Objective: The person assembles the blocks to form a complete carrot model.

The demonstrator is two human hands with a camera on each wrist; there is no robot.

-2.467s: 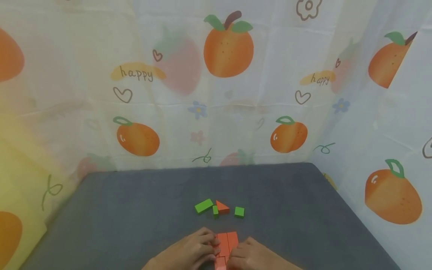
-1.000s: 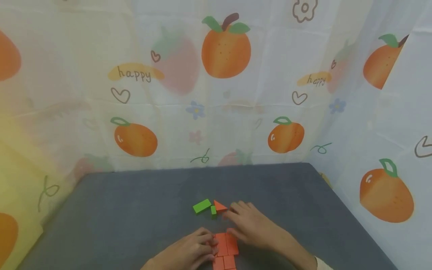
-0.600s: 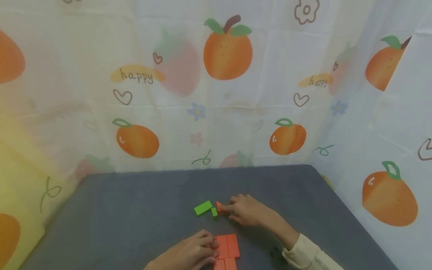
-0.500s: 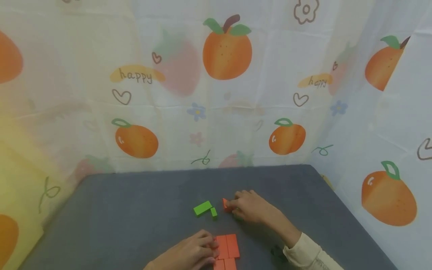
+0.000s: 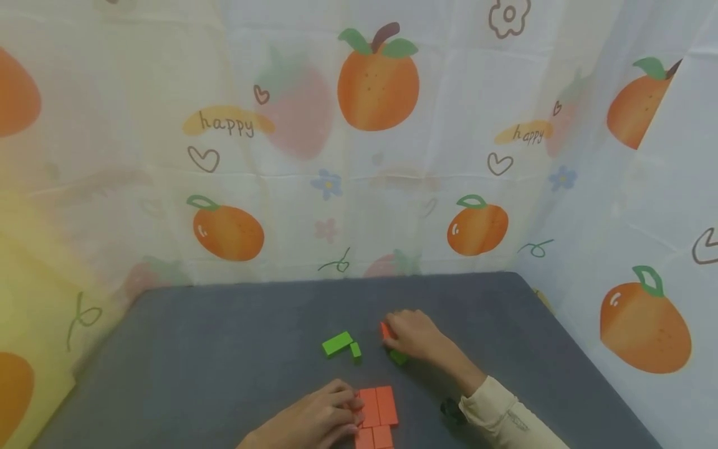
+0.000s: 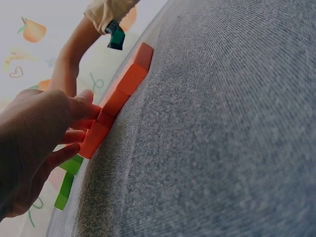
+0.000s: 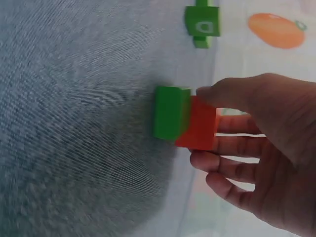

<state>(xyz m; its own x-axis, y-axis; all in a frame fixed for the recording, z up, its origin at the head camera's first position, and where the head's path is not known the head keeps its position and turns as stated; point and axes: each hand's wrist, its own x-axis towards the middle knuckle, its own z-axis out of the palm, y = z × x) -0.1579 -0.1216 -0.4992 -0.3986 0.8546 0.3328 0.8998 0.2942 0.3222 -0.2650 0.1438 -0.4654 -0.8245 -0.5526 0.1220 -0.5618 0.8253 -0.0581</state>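
My right hand (image 5: pixel 417 337) pinches an orange-red triangular block (image 5: pixel 386 332) between thumb and fingers. In the right wrist view that red block (image 7: pixel 200 126) stands directly behind a green block (image 7: pixel 167 112); the head view shows this green block (image 5: pixel 399 357) partly covered by the hand. Nearer me, several flat orange-red blocks (image 5: pixel 378 406) lie edge to edge on the table. My left hand (image 5: pixel 308 416) rests against their left side, its fingers loosely bent; the left wrist view shows those fingers touching the end of the red block row (image 6: pixel 117 98).
A green rectangular block (image 5: pixel 337 344) and a small green block (image 5: pixel 356 351) touch at the middle of the dark grey table (image 5: pixel 235 349). Fruit-printed curtains (image 5: pixel 381 187) enclose the back and sides. A dark object (image 5: pixel 450 410) hangs at the right sleeve.
My right hand has gone from the red blocks out to the triangular block and drawn it rightward, away from the two touching green blocks. The left hand has stayed by the red blocks.
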